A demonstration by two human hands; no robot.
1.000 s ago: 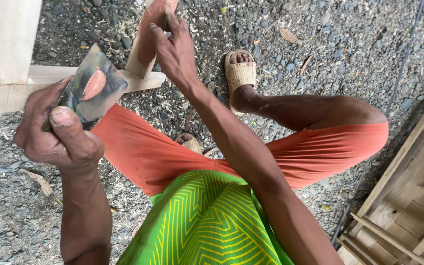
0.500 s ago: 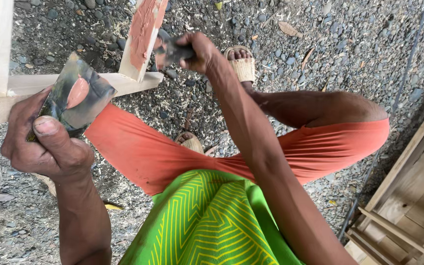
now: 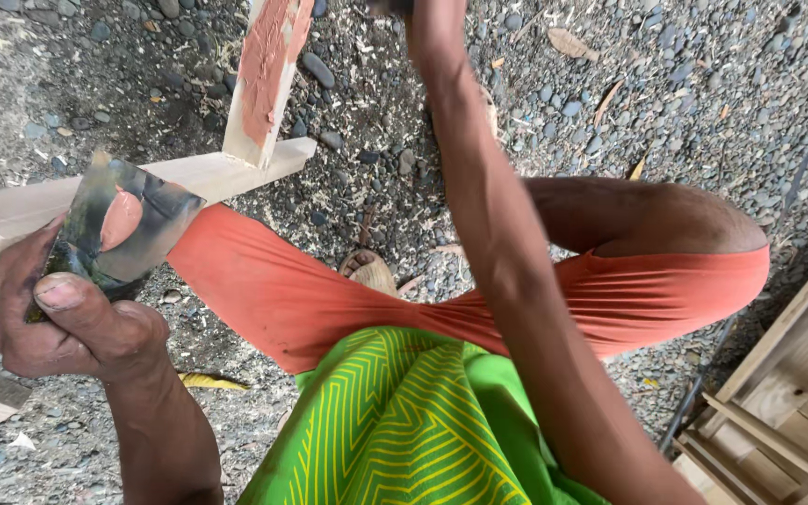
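Crouching over gravel (image 3: 666,84), the person I am following through the head camera has just lifted the right arm (image 3: 507,271) high: half a second ago the right hand held a small dark tool against the upright wooden strip (image 3: 268,75), and now that hand has passed beyond the top edge of the view, so I cannot tell whether it still grips anything. The strip, smeared with reddish filler, stands on a pale wooden rail (image 3: 208,178) as it did before. My left hand (image 3: 58,318) has barely shifted; its fingers and thumb are clamped firmly round a dark flat board (image 3: 128,229) carrying a dab of the same reddish paste, held just beside the rail. I judge one stroke of filling finished, with the paste supply kept close for more
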